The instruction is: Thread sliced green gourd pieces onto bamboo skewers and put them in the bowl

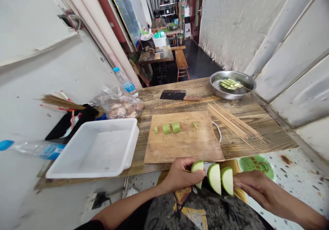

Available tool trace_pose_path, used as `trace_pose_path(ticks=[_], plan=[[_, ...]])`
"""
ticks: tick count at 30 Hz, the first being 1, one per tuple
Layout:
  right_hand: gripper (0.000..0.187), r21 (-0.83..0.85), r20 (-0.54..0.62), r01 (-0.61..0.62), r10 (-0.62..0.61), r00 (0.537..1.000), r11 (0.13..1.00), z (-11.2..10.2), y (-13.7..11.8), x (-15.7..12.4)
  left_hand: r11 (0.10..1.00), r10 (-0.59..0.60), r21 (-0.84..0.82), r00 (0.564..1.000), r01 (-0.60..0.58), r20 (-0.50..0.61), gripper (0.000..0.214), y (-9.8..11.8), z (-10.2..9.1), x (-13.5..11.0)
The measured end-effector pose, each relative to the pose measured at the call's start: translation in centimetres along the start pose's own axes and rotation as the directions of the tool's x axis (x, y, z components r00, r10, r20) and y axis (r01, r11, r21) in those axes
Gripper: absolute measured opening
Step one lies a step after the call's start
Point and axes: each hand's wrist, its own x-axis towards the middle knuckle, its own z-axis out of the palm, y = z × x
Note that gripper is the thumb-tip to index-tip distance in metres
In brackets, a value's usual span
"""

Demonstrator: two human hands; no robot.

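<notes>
Below the cutting board's front edge, my left hand (183,175) is closed, pinching a half-round zucchini slice (197,168) with green skin and pale flesh. Two more zucchini slices (214,178) stand in a row to its right, apart from the first. A short bit of thin bamboo skewer shows by my left fingers; the slices hide most of it. My right hand (254,187) is closed at the row's right end, gripping the skewer beside the last slice. On the wooden cutting board (180,147) lie several cut zucchini pieces (171,128).
Loose bamboo skewers (232,122) lie right of the board. Behind it rests a cleaver (177,95). A steel bowl (218,89) holds filled skewers. A white plastic tub (95,147), a bagged food (123,108) and water bottles (127,84) stand left. A person (158,22) sits far back.
</notes>
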Motion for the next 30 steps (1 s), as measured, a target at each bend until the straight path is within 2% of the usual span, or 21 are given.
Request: trace_pose_path(ticks=[4,6,8,10,12,15,18,23,26,28,30], plan=[[0.016,-0.017,-0.062,0.028,-0.029,0.998,0.999,-0.5,-0.4,0.0,0.987,0.033,-0.157,0.999,-0.038,-0.037,0.066,-0.5,-0.5,0.8],[0.016,-0.074,-0.142,0.042,-0.053,0.989,0.996,-0.5,-0.5,0.1,0.964,0.018,-0.264,0.999,-0.006,0.043,0.073,-0.9,-0.7,1.3],[0.018,-0.137,-0.229,0.053,-0.084,0.97,0.989,-0.2,-0.6,0.4,0.939,-0.011,-0.337,0.988,0.063,0.155,0.066,-1.2,-0.6,1.7],[0.022,-0.171,-0.277,0.065,-0.111,0.954,0.983,0.4,-0.5,0.8,0.93,-0.022,-0.355,0.978,0.097,0.209,0.057,-1.3,-0.2,1.8],[0.027,-0.194,-0.289,0.09,-0.145,0.946,0.977,1.1,-0.4,1.4,0.929,-0.011,-0.36,0.979,0.086,0.204,0.052,-1.3,0.4,1.9],[0.033,-0.291,-0.328,0.149,-0.245,0.912,0.945,2.1,0.1,2.2,0.922,-0.01,-0.382,0.991,0.062,0.136,0.048,-1.1,1.1,1.9],[0.038,-0.372,-0.362,0.174,-0.315,0.878,0.912,3.1,0.7,2.7,0.916,-0.066,-0.388,0.993,0.099,0.096,0.046,-0.9,1.2,2.0],[0.033,-0.396,-0.433,0.19,-0.365,0.824,0.898,4.2,1.4,3.0,0.901,-0.135,-0.386,0.974,0.196,0.181,0.042,-1.0,0.8,2.2],[0.031,-0.35,-0.437,0.152,-0.305,0.846,0.924,4.3,1.4,2.8,0.898,-0.12,-0.392,0.969,0.199,0.215,0.041,-1.3,0.8,2.4],[0.031,-0.369,-0.422,0.143,-0.303,0.855,0.919,4.2,1.4,2.7,0.905,-0.062,-0.404,0.982,0.13,0.178,0.04,-1.3,1.0,2.4],[0.032,-0.424,-0.415,0.15,-0.339,0.845,0.893,4.3,1.5,2.7,0.916,-0.032,-0.393,0.989,0.086,0.142,0.04,-1.3,1.1,2.4]])
